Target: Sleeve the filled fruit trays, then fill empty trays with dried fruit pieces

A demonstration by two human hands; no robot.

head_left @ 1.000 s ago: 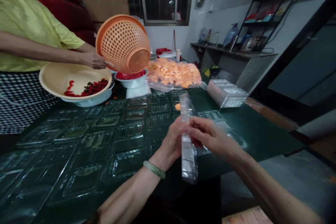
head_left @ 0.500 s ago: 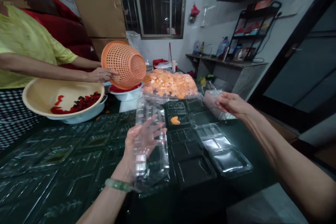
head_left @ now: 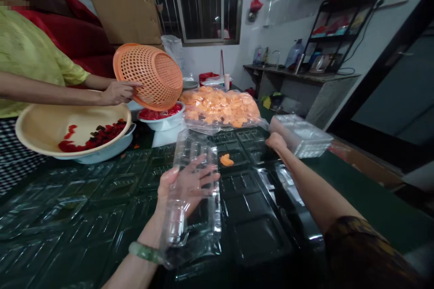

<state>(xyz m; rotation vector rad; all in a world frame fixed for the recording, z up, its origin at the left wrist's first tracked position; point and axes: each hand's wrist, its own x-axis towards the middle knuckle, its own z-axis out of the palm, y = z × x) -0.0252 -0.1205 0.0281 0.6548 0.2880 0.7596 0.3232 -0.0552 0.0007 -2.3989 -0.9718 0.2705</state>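
Note:
My left hand (head_left: 190,185) supports an upright clear plastic tray (head_left: 203,230), its thumb at the near side and its spread fingers showing through the plastic. My right hand (head_left: 277,141) is closed low over the table, at the edge of a flat clear tray and just left of a stack of clear trays (head_left: 301,135). Its fingertips are hidden, so what it grips is unclear. An orange heart-like piece (head_left: 226,160) lies in a tray compartment between my hands. Behind it rests a clear bag of orange pieces (head_left: 220,106).
Rows of clear trays (head_left: 84,203) cover the dark green table. At the left a co-worker's hand (head_left: 118,92) tilts an orange colander (head_left: 149,74) over a white bowl (head_left: 166,123) of red pieces. A cream basin (head_left: 30,131) with red and dark pieces stands beside it.
My right hand has moved down and left, from in front of the tray stack to the table. My left hand still holds its tray. The co-worker's colander has shifted slightly left in view.

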